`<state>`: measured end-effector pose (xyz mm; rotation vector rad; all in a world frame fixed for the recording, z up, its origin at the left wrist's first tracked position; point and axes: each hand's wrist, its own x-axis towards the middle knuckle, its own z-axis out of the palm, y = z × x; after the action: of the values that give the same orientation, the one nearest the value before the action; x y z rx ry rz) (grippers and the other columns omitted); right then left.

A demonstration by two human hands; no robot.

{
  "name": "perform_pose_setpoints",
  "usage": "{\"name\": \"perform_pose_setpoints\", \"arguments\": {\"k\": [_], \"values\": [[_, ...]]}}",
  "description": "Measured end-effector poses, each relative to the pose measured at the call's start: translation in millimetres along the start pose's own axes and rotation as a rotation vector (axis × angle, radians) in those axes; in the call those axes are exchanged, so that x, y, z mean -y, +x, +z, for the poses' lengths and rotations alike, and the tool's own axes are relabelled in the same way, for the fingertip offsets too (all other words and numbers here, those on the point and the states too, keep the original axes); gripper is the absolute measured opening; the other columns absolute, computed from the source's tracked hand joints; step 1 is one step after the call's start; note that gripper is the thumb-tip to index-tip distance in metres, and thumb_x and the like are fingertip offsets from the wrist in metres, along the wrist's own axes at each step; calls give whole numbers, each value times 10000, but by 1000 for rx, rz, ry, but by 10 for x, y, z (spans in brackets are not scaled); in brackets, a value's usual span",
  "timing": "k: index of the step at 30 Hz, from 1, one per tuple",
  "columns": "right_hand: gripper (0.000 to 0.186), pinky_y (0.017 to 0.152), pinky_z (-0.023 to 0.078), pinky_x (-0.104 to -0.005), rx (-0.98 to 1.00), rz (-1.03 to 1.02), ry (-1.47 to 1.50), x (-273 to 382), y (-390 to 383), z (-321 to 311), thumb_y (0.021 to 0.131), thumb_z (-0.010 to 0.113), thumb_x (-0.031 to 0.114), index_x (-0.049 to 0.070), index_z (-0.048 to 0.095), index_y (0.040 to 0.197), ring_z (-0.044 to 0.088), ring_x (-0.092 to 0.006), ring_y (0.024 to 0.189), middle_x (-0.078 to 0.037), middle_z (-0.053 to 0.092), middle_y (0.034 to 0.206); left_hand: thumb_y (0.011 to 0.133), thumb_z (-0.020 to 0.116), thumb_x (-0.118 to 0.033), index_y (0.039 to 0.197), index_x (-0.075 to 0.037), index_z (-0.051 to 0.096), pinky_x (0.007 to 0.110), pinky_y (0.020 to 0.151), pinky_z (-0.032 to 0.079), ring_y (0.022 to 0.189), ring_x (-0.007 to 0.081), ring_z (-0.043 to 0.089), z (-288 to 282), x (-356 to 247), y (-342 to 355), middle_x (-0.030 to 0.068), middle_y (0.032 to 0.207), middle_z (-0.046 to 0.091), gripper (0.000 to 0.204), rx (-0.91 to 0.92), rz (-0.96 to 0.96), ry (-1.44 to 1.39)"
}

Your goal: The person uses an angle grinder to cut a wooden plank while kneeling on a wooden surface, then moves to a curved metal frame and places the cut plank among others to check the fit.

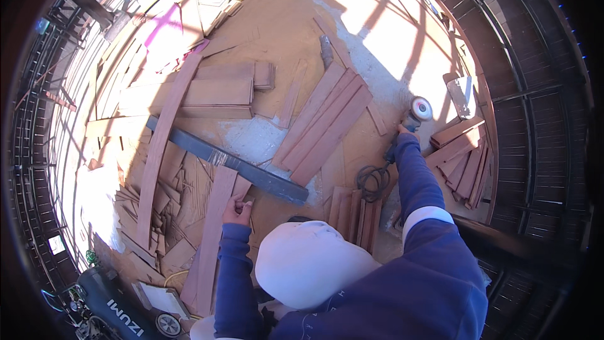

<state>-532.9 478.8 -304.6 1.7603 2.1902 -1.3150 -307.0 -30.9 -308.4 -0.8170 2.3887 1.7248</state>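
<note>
My right hand (405, 131) is reached out ahead to the right and wrapped round an angle grinder (420, 112). The grinder's pale round disc faces up, and a coiled dark cable (372, 182) hangs near its rear end. Closer in, my left hand (237, 211) has its fingers curled together beside the top end of a reddish-brown board (217, 214). Whether anything small is in those fingers cannot be made out. A rounded white cloth shape (311, 264) sits between my navy-sleeved arms. Beyond the left hand, a long dark grey beam (236, 167) lies slantwise.
Several reddish boards (330, 123) lie side by side ahead, near stacked planks (217, 88). Wood offcuts (465, 160) are piled at right, scraps (163, 204) at left. A black air compressor (116, 302) stands at lower left. Dark metal slats run along the right side.
</note>
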Motion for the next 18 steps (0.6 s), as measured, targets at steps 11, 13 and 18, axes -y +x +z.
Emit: {"name": "perform_pose_setpoints", "arguments": {"k": [11, 13, 18], "values": [[653, 896, 510, -399, -83, -200, -257, -335, 167, 94, 765, 732, 371, -54, 542, 1223, 661, -331, 996, -211, 653, 1124, 849, 705, -126, 1148, -25, 620, 254, 638, 476, 688, 90, 554, -33, 141, -130, 21, 799, 618, 327, -36, 9, 133], [686, 934, 493, -406, -50, -207, -307, -305, 72, 41, 759, 734, 377, -48, 516, 1252, 647, -347, 1040, -225, 639, 1162, 833, 721, -148, 1156, -31, 630, 270, 652, 497, 690, 106, 580, -6, 165, -130, 46, 796, 647, 355, -27, -2, 131], [778, 1026, 424, -431, -37, -204, -378, -243, -77, 1, 731, 752, 400, -23, 457, 1314, 560, -366, 1179, -235, 565, 1276, 828, 721, -144, 1141, -31, 638, 275, 647, 495, 691, 111, 580, 4, 212, -108, 46, 790, 644, 343, -16, -24, 152]]}}
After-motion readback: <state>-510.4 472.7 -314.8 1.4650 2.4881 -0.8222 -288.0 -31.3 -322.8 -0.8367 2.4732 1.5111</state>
